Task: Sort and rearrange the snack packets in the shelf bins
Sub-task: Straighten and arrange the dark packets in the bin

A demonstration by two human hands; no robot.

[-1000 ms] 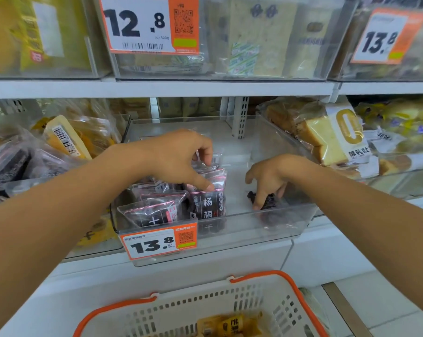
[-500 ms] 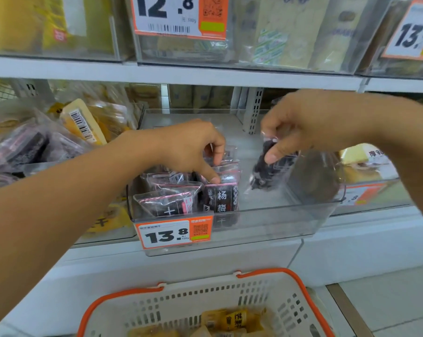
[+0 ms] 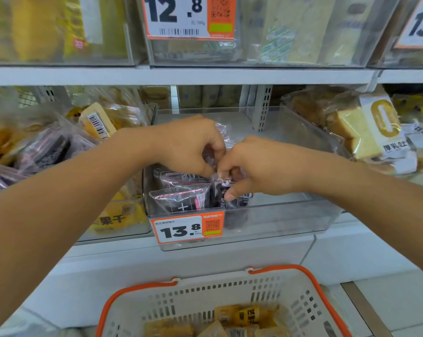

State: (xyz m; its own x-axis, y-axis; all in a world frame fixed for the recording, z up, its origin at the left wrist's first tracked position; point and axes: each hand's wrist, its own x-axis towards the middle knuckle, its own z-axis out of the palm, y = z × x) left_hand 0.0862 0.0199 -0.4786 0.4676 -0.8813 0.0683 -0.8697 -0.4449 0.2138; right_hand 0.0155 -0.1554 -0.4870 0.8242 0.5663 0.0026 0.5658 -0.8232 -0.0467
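Both hands, left (image 3: 191, 144) and right (image 3: 254, 164), pinch dark packets (image 3: 232, 195) inside the clear bin (image 3: 290, 215).

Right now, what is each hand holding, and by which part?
Right hand pinches a dark snack packet by its top edge. Left hand grips the packets behind; exact hold hidden.

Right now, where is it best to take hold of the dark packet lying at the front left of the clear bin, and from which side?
Probably from above: the front dark packet lies against the clear bin's front wall, so pinch its crimped upper edge, which is exposed, and lift.
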